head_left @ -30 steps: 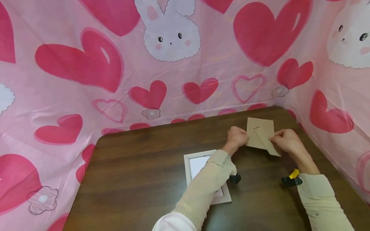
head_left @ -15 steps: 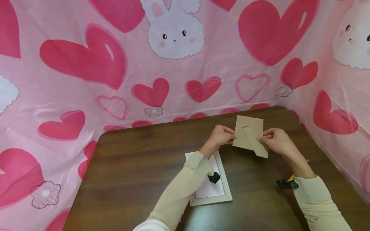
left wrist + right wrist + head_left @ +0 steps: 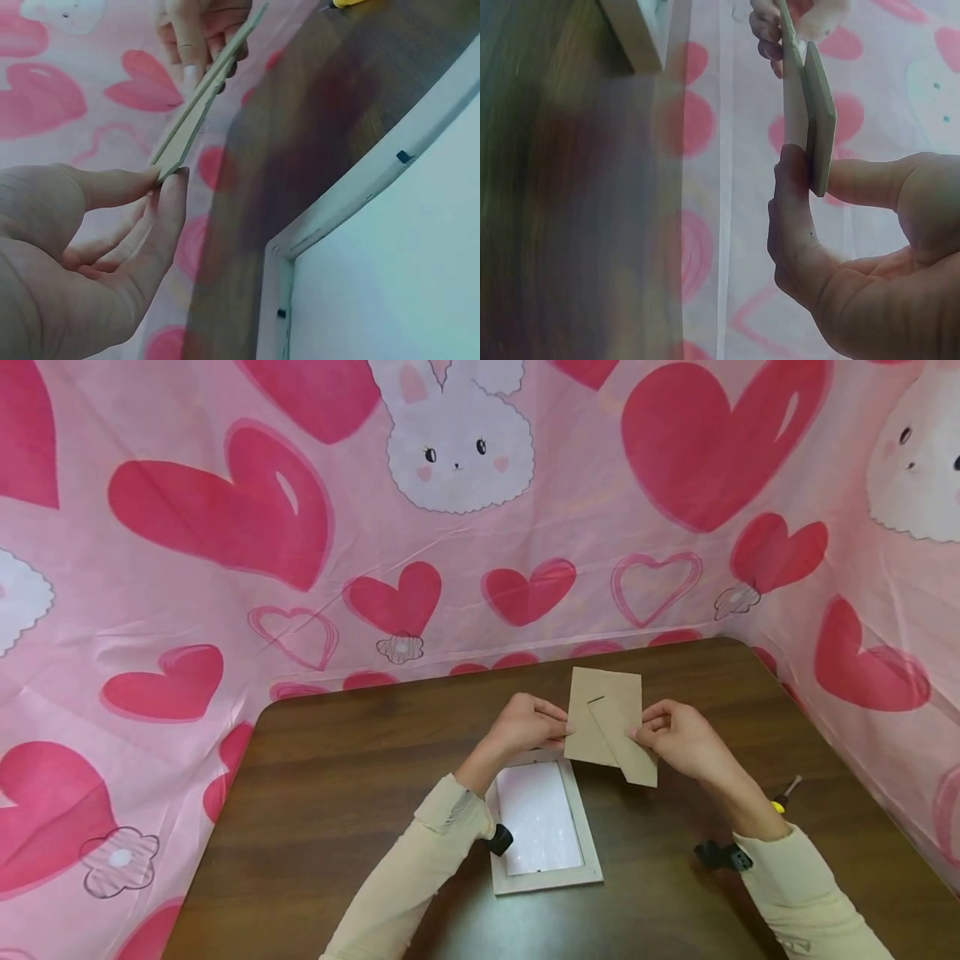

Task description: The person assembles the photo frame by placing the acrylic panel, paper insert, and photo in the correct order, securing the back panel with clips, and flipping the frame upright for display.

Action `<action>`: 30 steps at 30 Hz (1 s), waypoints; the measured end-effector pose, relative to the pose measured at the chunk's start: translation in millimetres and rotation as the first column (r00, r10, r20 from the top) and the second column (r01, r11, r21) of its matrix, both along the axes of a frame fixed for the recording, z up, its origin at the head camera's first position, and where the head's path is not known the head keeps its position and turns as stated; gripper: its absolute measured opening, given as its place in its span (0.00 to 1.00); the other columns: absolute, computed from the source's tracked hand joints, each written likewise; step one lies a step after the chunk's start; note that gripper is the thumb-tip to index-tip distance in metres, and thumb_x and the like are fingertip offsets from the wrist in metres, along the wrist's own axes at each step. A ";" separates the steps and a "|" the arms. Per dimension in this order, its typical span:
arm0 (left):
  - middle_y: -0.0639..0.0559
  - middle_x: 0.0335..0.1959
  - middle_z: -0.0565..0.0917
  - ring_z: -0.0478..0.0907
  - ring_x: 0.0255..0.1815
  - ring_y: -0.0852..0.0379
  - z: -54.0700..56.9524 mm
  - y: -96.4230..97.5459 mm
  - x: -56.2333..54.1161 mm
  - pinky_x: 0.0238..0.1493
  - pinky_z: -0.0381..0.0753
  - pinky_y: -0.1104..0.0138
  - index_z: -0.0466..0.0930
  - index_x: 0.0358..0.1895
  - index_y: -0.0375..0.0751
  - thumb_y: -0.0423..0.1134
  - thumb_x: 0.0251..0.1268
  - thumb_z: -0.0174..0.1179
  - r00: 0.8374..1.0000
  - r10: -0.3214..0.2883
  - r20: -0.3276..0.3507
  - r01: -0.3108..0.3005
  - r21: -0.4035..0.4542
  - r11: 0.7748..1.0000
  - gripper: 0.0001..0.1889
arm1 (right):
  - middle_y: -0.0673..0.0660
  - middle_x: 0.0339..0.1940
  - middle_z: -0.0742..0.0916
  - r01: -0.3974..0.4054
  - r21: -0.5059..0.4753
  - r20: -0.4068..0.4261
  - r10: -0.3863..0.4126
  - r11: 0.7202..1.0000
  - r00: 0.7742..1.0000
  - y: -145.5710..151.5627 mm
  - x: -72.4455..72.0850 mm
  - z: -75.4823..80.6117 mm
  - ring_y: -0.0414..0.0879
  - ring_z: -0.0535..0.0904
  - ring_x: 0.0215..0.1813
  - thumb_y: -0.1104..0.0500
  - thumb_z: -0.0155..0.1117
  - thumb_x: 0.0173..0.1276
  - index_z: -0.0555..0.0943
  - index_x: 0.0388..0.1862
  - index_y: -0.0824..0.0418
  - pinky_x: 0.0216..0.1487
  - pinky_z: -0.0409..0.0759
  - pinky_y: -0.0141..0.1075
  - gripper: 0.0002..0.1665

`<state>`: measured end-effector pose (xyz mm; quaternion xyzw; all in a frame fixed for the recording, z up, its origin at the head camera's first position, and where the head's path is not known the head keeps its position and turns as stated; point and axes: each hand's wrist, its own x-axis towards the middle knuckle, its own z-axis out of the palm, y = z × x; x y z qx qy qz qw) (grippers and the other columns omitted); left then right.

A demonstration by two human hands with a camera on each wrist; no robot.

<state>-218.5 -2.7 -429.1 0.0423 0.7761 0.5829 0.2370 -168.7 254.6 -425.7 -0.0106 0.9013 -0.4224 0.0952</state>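
Raised over the table is a brown picture frame backing board (image 3: 585, 727), its easel leg slanting down to the right. My left hand (image 3: 525, 725) pinches the board's left edge between thumb and fingers. At the opposite edge my right hand (image 3: 682, 737) pinches the board, its thumb lying near the leg. Seen edge-on in the right wrist view, the board (image 3: 799, 112) and leg stand slightly apart. Below and left of it, a white picture frame (image 3: 591, 847) lies flat on the table, a pale sheet (image 3: 540, 827) inside it. My left forearm overlaps the frame's left side.
A screwdriver (image 3: 789, 792) with a yellow and black handle lies on the table, partly behind my right wrist. The dark wooden table (image 3: 337, 810) ends at a pink cloth backdrop (image 3: 450, 543) with hearts and rabbits behind and at both sides.
Both hands have carried the backing board leftward, from the table's right side to just beyond the frame's top edge. More of the frame and the screwdriver now shows.
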 end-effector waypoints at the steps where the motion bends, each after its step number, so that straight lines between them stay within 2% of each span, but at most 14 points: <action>1: 0.45 0.37 0.92 0.90 0.31 0.56 1.2 -4.7 2.9 0.54 0.88 0.50 0.89 0.45 0.35 0.35 0.66 0.72 1.000 0.004 0.009 -0.004 0.008 1.000 0.09 | 0.68 0.49 0.87 -0.005 -0.005 0.005 0.005 1.000 1.000 -3.5 1.6 0.7 0.52 0.84 0.45 0.50 0.68 0.76 0.75 0.59 0.74 0.42 0.81 0.36 0.29; 6: 0.40 0.38 0.93 0.89 0.29 0.56 0.9 -24.9 17.9 0.53 0.88 0.50 0.87 0.46 0.31 0.32 0.66 0.72 0.999 0.028 0.034 -0.030 0.060 0.998 0.09 | 0.66 0.47 0.87 -0.035 -0.022 -0.002 0.035 0.999 0.999 -19.3 9.2 0.1 0.50 0.84 0.43 0.51 0.69 0.75 0.75 0.58 0.73 0.41 0.81 0.37 0.28; 12: 0.37 0.40 0.92 0.88 0.28 0.57 -9.7 -46.9 38.1 0.48 0.90 0.52 0.86 0.47 0.27 0.30 0.67 0.69 0.998 0.054 0.020 -0.055 0.078 0.995 0.10 | 0.63 0.43 0.88 -0.072 -0.046 -0.013 0.072 0.996 0.997 -38.7 17.9 -6.6 0.47 0.83 0.39 0.54 0.71 0.73 0.77 0.55 0.73 0.38 0.81 0.37 0.25; 17: 0.36 0.39 0.92 0.89 0.29 0.56 -18.2 -66.3 56.1 0.47 0.90 0.51 0.86 0.48 0.25 0.28 0.67 0.67 0.997 0.076 0.013 -0.077 0.091 0.993 0.10 | 0.61 0.40 0.87 -0.101 -0.087 0.016 0.102 0.991 0.995 -54.7 24.8 -16.4 0.46 0.81 0.36 0.57 0.73 0.70 0.77 0.54 0.72 0.36 0.81 0.35 0.24; 24: 0.39 0.37 0.92 0.88 0.29 0.58 -31.0 -87.2 78.0 0.43 0.91 0.58 0.85 0.48 0.24 0.30 0.67 0.69 0.994 0.109 0.031 -0.111 0.108 0.988 0.12 | 0.57 0.36 0.85 -0.147 -0.132 0.032 0.152 0.980 0.988 -71.7 32.5 -25.4 0.45 0.78 0.33 0.59 0.74 0.69 0.78 0.51 0.70 0.33 0.79 0.33 0.21; 30: 0.44 0.33 0.90 0.87 0.28 0.58 -40.1 -94.8 99.4 0.40 0.91 0.61 0.83 0.49 0.23 0.29 0.68 0.68 0.989 0.138 0.049 -0.144 0.144 0.979 0.12 | 0.55 0.35 0.85 -0.171 -0.144 0.051 0.180 0.975 0.982 -79.8 40.3 -29.1 0.45 0.77 0.33 0.58 0.76 0.67 0.78 0.51 0.69 0.34 0.78 0.33 0.21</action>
